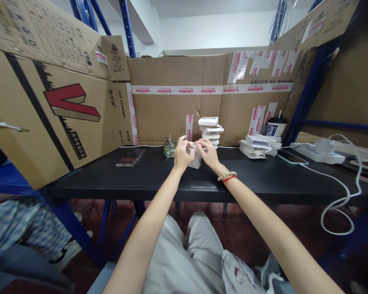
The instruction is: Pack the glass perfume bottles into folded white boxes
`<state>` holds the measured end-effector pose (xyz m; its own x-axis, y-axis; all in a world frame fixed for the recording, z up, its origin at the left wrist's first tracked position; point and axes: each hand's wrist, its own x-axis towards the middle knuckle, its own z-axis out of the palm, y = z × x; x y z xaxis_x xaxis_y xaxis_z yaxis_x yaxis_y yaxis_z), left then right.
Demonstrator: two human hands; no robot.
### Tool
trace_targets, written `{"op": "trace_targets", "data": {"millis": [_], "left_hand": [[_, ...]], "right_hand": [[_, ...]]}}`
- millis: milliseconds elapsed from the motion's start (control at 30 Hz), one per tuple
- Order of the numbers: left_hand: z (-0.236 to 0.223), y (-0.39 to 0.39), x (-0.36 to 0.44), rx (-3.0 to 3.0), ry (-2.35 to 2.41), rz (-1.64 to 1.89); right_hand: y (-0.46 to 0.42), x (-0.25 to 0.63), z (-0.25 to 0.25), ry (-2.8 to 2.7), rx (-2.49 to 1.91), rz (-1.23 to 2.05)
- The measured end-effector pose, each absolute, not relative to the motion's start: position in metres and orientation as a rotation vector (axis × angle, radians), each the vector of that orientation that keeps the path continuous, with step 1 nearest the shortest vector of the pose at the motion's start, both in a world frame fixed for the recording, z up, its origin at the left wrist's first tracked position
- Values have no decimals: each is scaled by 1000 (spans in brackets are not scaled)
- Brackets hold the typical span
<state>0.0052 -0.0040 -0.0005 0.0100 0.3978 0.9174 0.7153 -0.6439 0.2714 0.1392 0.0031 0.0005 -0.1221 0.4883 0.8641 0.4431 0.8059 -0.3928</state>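
A small white box [196,160] stands on the black table in front of me, with both hands at its top. My left hand [183,154] is closed on the box's left side, thumb and fingers curled at its upper edge. From the right, my right hand [209,153] grips the top with bent fingers; a bead bracelet and a red cord are on that wrist. The fingers hide much of the box's upper part. Just behind rises a stack of white boxes [209,121]. Left of my left hand is a clear glass bottle [169,148] with something green inside.
Flattened white boxes [255,146] lie in a pile on the right. Beyond them are a lidded cup [276,127], a phone [292,157] and a power strip [319,153] with a looping white cable [340,200]. Cardboard walls [171,107] enclose the black table [147,175].
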Motion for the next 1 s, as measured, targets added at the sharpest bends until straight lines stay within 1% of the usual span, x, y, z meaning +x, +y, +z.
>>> {"op": "trace_targets", "data": {"millis": [433,767,900,1000], "left_hand": [[-2,-3,5,-2011,-1113,-1649],[1,-3,6,-1971,-1157,-1692],[2,-2,7,-1893,-1264,-1778],[3,-1,9,-1911,-1301,-1673]], "right_hand": [[6,139,-2,-1774,-661,10],[2,134,-3,-1788,-778,3],[1,134,-5,-1830,-854,57],[1,136,-7,-1879,-899,127]]}}
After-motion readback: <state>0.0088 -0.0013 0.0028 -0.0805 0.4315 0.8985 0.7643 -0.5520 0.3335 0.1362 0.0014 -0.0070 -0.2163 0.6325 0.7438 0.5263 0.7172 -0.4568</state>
